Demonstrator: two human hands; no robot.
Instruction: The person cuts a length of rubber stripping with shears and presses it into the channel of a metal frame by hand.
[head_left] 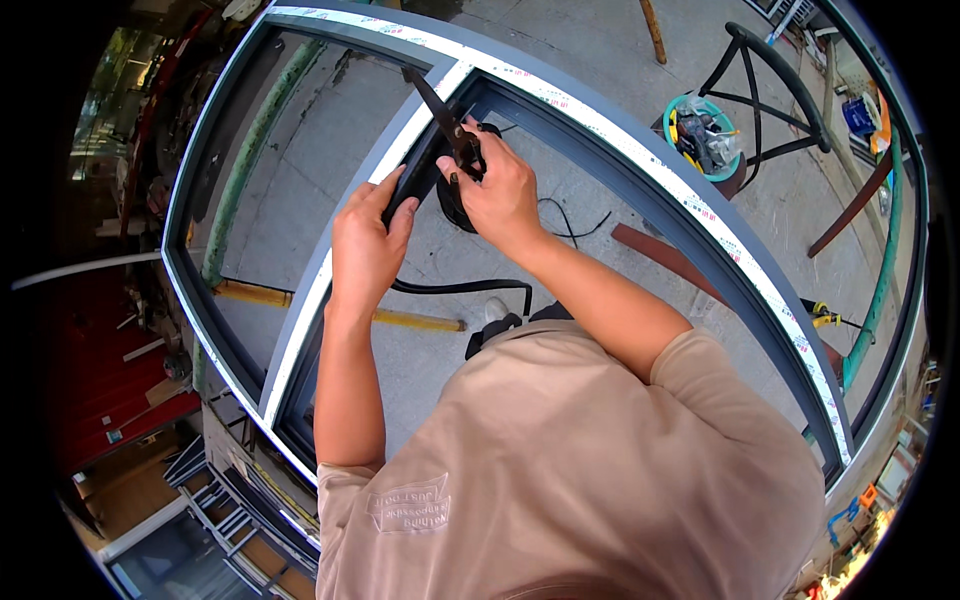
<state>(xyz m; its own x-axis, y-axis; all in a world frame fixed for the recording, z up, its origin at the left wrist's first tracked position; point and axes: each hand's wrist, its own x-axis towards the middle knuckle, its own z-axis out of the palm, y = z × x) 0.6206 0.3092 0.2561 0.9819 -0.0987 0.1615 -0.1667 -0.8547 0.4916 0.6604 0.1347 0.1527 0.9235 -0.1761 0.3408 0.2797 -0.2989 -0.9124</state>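
Observation:
A large grey window frame (560,98) with printed white film surrounds me, and a white-faced middle bar (385,150) divides it. My right hand (500,195) is closed round the dark handles of a pair of scissors (440,112), near the bar's far end. Their blades point up and left, across the bar. My left hand (368,240) is closed on a black strip (415,180) along the bar's right side, thumb on one side and fingers on the other. Just beyond the left fingertips are the scissors. Whether the blades touch the strip is hidden.
A turquoise basin (705,140) of tools and plastic bags stands at the far right, by a black metal stand (765,100). Green pipes (250,160) run below the frame. A black bent strip (460,287) and a brown-red bar (668,258) lie lower down.

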